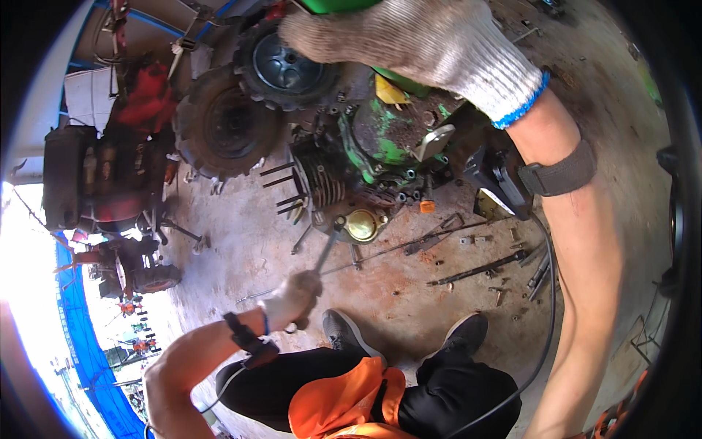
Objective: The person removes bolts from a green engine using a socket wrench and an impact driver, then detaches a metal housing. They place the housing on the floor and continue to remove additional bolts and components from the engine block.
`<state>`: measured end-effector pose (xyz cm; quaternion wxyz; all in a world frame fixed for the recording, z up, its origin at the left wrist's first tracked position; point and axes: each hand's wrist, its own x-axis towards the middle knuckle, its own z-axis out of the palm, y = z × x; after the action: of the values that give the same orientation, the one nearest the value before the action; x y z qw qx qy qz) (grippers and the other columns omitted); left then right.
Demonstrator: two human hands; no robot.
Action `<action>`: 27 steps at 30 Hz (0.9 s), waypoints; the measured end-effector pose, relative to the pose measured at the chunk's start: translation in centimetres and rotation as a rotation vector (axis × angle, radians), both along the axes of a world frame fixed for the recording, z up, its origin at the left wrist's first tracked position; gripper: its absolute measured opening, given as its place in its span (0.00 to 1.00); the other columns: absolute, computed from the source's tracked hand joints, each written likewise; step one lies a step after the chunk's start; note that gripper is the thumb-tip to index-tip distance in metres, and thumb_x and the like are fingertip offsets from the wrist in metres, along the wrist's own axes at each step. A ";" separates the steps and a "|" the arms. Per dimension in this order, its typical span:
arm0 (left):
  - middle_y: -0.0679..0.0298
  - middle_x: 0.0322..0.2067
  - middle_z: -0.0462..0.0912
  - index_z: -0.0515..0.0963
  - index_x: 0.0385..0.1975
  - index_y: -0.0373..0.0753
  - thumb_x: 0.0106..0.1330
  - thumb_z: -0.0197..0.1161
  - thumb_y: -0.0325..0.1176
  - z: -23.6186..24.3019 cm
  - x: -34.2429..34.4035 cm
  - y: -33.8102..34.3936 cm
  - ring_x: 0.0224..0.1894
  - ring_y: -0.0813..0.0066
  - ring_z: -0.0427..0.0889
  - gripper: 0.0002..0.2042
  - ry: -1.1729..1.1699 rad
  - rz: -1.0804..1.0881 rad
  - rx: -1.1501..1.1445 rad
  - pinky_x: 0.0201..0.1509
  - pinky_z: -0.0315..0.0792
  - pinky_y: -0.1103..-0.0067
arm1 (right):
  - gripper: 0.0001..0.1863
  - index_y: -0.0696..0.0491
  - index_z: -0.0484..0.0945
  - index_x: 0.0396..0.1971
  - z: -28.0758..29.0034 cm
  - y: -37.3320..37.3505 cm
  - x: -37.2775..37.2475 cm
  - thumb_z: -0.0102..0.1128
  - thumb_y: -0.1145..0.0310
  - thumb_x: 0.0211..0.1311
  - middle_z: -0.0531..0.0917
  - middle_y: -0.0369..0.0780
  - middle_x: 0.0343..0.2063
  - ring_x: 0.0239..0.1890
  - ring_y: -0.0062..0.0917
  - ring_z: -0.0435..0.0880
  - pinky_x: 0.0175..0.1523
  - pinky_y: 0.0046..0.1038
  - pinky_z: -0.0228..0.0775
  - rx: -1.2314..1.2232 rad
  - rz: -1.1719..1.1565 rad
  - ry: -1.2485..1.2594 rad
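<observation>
My gloved left hand (296, 296) grips a long metal tool (325, 252), whose far end meets the machine beside a round brass-coloured cap (361, 224). The cap sits at the lower end of a finned engine cylinder (322, 183) with several studs pointing left, joined to a grimy green housing (384, 135). My gloved right hand (391, 44) reaches across the top, fingers closed against a green part (340, 6) at the upper edge, largely hidden by the hand. Loose bolts, rods and tools (479, 271) lie on the concrete floor right of the cap.
Two treaded wheels (223, 128) lie behind the engine. Red-and-black machinery (102, 190) stands at the left, beside a blue tarp (95, 366) at a bright opening. Black cables (548, 293) run from the wrist straps. My feet (461, 333) are at the lower middle.
</observation>
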<state>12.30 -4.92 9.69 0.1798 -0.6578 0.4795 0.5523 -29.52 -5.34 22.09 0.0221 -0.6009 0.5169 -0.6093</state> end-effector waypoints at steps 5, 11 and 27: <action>0.70 0.21 0.73 0.76 0.39 0.45 0.87 0.52 0.53 -4.7 -2.5 6.3 0.15 0.79 0.68 0.19 0.169 -0.276 -0.520 0.18 0.64 0.72 | 0.36 0.61 0.77 0.55 1.0 0.2 -0.4 0.77 0.49 0.58 0.87 0.45 0.42 0.44 0.35 0.89 0.53 0.36 0.85 -0.021 0.059 0.304; 0.72 0.26 0.74 0.79 0.45 0.46 0.87 0.53 0.52 -8.3 -0.4 9.6 0.24 0.78 0.74 0.17 0.095 0.420 -0.218 0.27 0.71 0.76 | 0.35 0.60 0.76 0.56 1.3 1.2 0.7 0.75 0.49 0.59 0.86 0.46 0.44 0.46 0.37 0.88 0.56 0.39 0.84 0.070 -0.057 0.250; 0.69 0.23 0.69 0.72 0.37 0.48 0.84 0.55 0.47 -15.1 -10.1 14.1 0.19 0.70 0.68 0.13 0.511 0.883 -0.157 0.28 0.77 0.63 | 0.35 0.56 0.74 0.60 0.9 0.7 0.6 0.76 0.51 0.61 0.83 0.45 0.47 0.49 0.37 0.85 0.61 0.38 0.80 0.136 -0.043 0.124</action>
<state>2.18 9.13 -5.38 -0.2434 -0.6533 0.2246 0.6808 -28.87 -4.64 22.96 0.0177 -0.6235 0.5701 -0.5347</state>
